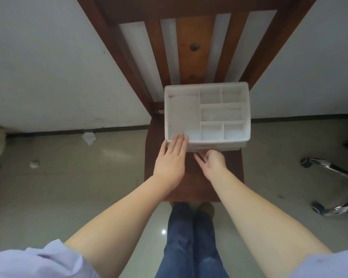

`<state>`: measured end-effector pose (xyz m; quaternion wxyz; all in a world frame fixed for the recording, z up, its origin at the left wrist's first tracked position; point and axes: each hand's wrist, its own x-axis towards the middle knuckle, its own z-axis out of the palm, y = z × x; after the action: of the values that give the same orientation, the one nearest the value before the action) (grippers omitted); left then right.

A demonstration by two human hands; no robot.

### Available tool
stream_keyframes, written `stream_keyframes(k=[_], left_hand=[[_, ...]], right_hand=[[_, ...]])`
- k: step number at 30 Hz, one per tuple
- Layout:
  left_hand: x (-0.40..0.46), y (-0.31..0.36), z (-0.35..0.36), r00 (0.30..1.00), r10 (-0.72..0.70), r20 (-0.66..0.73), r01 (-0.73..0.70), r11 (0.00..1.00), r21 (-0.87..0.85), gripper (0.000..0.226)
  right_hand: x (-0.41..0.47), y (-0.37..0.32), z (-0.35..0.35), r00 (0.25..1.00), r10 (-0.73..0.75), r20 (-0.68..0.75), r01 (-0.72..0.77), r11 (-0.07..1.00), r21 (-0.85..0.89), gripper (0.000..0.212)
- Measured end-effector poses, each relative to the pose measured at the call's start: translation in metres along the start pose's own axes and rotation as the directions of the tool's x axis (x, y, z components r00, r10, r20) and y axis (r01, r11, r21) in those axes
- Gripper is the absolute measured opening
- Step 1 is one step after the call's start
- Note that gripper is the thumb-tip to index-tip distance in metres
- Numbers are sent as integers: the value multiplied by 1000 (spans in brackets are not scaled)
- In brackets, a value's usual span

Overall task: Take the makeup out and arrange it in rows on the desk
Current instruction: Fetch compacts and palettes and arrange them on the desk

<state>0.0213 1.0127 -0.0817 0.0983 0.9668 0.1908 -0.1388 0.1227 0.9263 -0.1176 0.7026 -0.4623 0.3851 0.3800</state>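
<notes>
Drawer time on the white plastic compartmented organizer box (207, 113)

Left hand (172, 157) lies flat, holding nothing, steadying the near-left corner; right hand (211, 160) curls under the front, grip unclear. Probably pull straight, slowly.

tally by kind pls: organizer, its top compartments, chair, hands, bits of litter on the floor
White organizer: 1
Top compartments: 6, all showing no makeup
Wooden chair: 1
Hands: 2, left hand flat on the organizer's near-left corner, right hand at its front face
Floor litter: 2, crumpled paper and small scrap
Total: 12
</notes>
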Motion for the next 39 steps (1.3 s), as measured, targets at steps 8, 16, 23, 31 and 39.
stream_keyframes(k=[8,16,23,31,39], left_hand=[[0,4,0,1000,-14,18,14,1000,4,77],[-12,7,-2,964,185,-190,-203,976,-77,63],[14,6,22,955,224,196,-209,973,-95,69],[52,8,32,968,122,221,-137,989,53,79],[41,-1,12,941,165,297,-122,980,-157,79]], right_hand=[[-34,35,-68,994,107,16,-103,984,-146,45],[-59,-22,-77,963,206,175,79,405,-911,23],[-30,-67,-55,730,-15,684,526,-626,-575,33],[14,-50,-54,683,-9,730,355,-870,-343,48],[-3,-66,-50,697,14,717,534,-678,-505,49]])
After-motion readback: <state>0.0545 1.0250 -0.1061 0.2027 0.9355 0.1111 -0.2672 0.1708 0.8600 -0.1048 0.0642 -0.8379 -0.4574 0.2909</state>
